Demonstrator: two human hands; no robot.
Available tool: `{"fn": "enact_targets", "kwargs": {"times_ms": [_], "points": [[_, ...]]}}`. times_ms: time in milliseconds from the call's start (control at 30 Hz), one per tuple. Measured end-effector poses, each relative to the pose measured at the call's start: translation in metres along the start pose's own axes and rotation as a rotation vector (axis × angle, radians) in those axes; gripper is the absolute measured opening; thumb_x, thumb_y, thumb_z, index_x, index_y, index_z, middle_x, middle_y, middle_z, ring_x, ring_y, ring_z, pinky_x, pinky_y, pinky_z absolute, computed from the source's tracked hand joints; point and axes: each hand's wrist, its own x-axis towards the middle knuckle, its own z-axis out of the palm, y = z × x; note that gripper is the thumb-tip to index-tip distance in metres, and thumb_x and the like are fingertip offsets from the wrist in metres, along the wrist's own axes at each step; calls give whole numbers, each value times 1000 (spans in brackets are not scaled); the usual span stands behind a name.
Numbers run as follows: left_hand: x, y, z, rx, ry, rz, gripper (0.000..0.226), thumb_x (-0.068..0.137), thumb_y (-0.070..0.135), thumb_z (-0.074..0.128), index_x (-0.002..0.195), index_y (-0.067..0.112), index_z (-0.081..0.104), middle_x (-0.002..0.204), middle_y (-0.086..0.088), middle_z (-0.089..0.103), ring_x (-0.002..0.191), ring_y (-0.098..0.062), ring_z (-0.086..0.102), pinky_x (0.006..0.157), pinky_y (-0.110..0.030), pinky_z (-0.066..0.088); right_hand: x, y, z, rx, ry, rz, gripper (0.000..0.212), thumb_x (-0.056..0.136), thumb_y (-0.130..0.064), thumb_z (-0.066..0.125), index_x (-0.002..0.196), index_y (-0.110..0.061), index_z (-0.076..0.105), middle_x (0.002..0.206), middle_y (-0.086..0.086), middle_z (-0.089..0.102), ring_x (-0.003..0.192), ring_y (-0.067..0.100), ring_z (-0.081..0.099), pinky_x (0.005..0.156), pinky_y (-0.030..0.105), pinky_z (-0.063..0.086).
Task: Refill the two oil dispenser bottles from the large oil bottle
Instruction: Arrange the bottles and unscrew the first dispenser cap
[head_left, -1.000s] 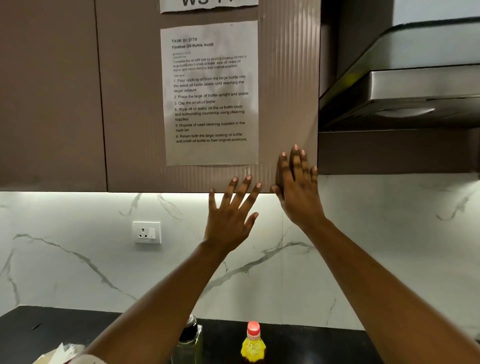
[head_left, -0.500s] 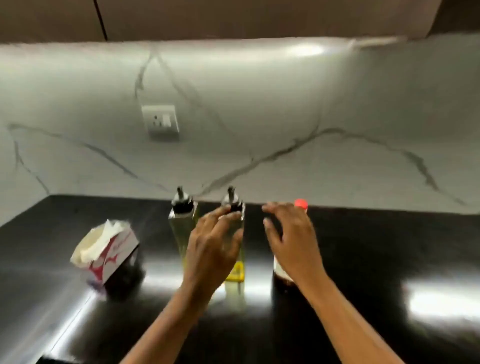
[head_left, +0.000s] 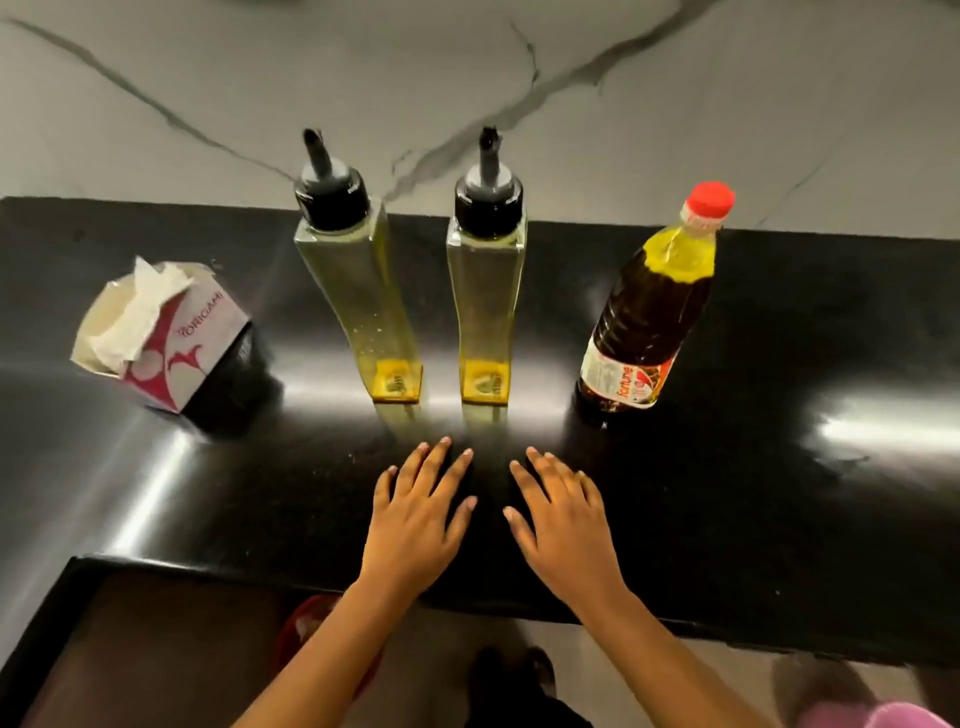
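**Resting both hands flat in front of three upright oil bottles**

Nearest the camera, my two bare forearms reach forward over the front edge of the glossy black stone countertop (head_left: 779, 493). My left hand (head_left: 415, 525) and right hand (head_left: 561, 530) lie palm down on it side by side, close together but apart. The fingers of both are straight, slightly spread, and grasp nothing.

Just beyond my fingertips, without touching them, stand the task's vessels in a row.
- (a) The left dispenser bottle (head_left: 358, 291) is a tall, square, clear plastic bottle with a black cap and a grey pour spout. It stands upright, with a yellow band showing at its base.
- (b) The right dispenser bottle (head_left: 485, 291) has the same shape and cap. It stands just beside (a), apart from it, directly ahead of the gap between my hands.
- (c) The large oil bottle (head_left: 649, 322) is a round plastic bottle, dark amber in the body and yellow at the shoulder, with a printed label low down. It stands upright to the right of (b) with its red screw cap (head_left: 710, 198) on.

Well to the left of (a) sits a white-and-magenta cardboard tissue box (head_left: 166, 338) with white tissue sticking out of its top.

Farthest back, a white marble wall with grey veins (head_left: 208, 78) rises behind the counter.
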Motion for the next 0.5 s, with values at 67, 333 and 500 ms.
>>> {"fn": "enact_targets", "kwargs": {"times_ms": [67, 333, 500], "points": [[3, -1, 6, 1, 13, -4, 57, 95, 55, 24, 148, 36, 30, 154, 4, 34, 144, -19, 29, 109, -46, 31, 5, 1, 5, -6, 35, -26, 53, 91, -47, 35, 135, -22, 50, 142, 2, 48, 130, 21, 45, 100, 44, 41], [2, -6, 17, 27, 62, -13, 62, 90, 64, 11, 149, 45, 19, 158, 14, 20, 147, -12, 17, 113, -37, 14, 6, 4, 29, -18, 160, -57, 56, 91, -49, 31, 136, -20, 49, 142, 4, 47, 132, 23, 44, 103, 49, 37], [3, -4, 15, 28, 83, 2, 72, 76, 70, -5, 146, 54, 3, 158, 24, -1, 147, -3, -2, 115, -31, 6, 3, 1, 29, -46, 195, -47, 60, 90, -50, 25, 136, -21, 49, 142, 4, 48, 132, 23, 44, 104, 48, 35]]}}
